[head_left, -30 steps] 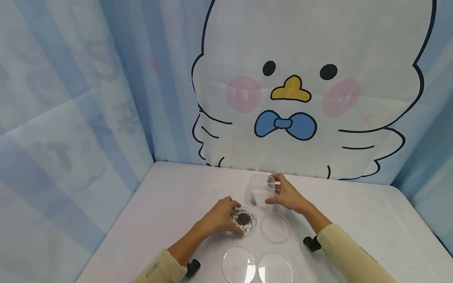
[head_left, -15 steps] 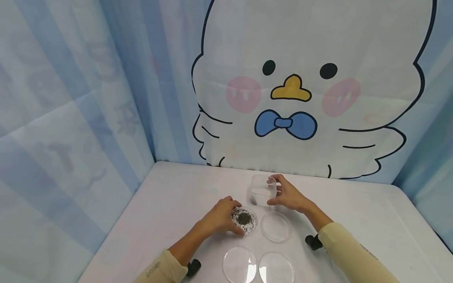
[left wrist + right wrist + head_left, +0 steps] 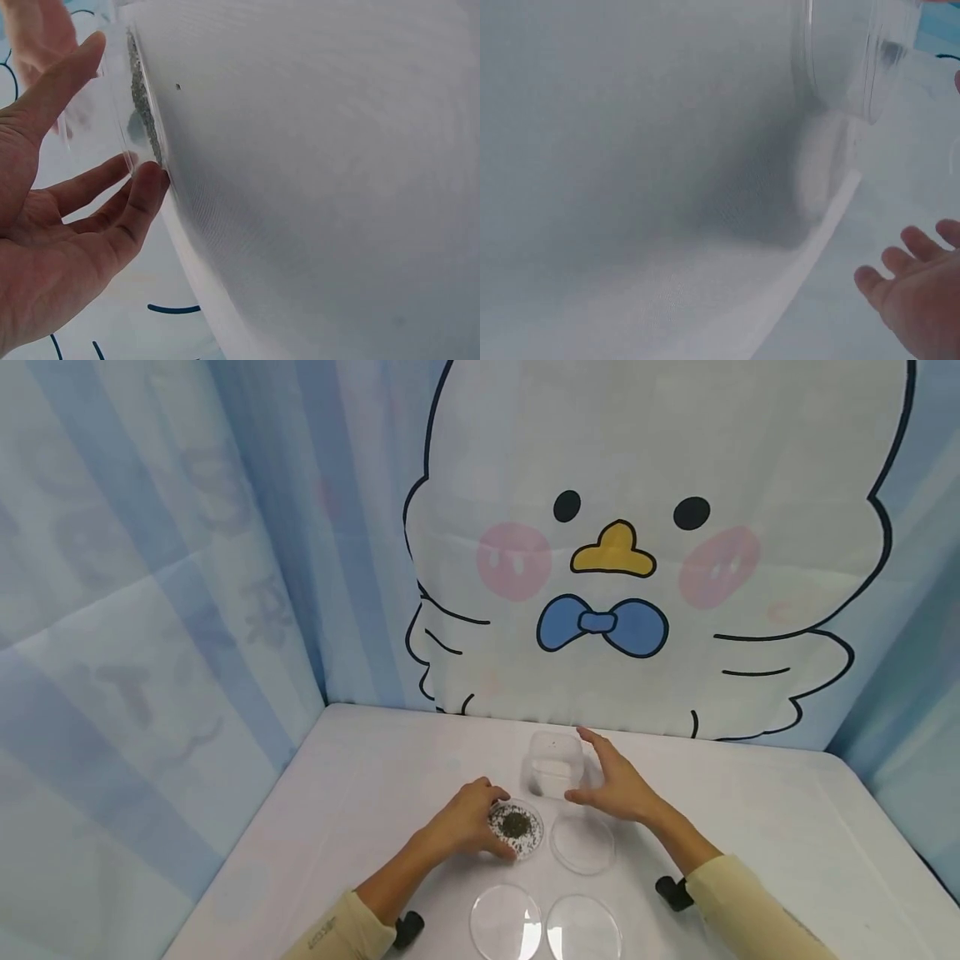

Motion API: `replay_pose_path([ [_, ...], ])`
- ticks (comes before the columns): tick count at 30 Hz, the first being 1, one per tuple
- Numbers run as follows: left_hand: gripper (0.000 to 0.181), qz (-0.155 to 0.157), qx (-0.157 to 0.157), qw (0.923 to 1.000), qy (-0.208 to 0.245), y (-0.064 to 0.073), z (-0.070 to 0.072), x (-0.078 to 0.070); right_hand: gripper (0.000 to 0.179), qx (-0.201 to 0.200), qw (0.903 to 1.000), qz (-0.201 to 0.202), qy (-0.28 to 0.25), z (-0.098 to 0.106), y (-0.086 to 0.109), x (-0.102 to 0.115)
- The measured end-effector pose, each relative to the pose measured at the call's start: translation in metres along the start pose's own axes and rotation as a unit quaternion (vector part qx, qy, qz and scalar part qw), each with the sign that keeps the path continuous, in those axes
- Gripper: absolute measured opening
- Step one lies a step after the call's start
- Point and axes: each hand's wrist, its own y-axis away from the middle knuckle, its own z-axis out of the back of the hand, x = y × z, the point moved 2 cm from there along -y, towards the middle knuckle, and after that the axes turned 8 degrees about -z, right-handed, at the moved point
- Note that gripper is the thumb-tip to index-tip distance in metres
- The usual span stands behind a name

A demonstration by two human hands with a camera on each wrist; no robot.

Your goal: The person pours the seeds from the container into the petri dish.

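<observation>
Grains [image 3: 516,825], dark, lay in clear round plastic dish [image 3: 537,837] left hand [image 3: 471,816] gripped; right hand [image 3: 619,783] wide; six-o'clock clear flat disc [image 3: 506,922] seemed unused.

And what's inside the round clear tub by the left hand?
Dark grainy bits: a clump in the middle, loose specks around it. You can't see what's beneath the clump, and the left hand partly covers the tub's side.
</observation>
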Motion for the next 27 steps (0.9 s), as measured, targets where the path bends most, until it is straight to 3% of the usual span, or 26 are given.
replay_pose_path([
  [8, 0.080, -0.004, -0.007, 1.0000, 0.005, 0.002, 0.001, 0.001, 0.108, -0.064, 0.9911, 0.056, 0.102, -0.004, 0.044, 0.032],
  [15, 0.080, 0.002, -0.002, 1.0000, 0.005, 0.002, 0.001, -0.003, 0.103, -0.093, 0.9869, 0.081, 0.105, -0.008, 0.079, 0.056],
  [27, 0.080, -0.012, -0.007, 0.9999, -0.002, 0.004, 0.004, -0.006, 0.096, -0.082, 0.9689, 0.203, 0.115, -0.053, 0.119, 0.078],
])
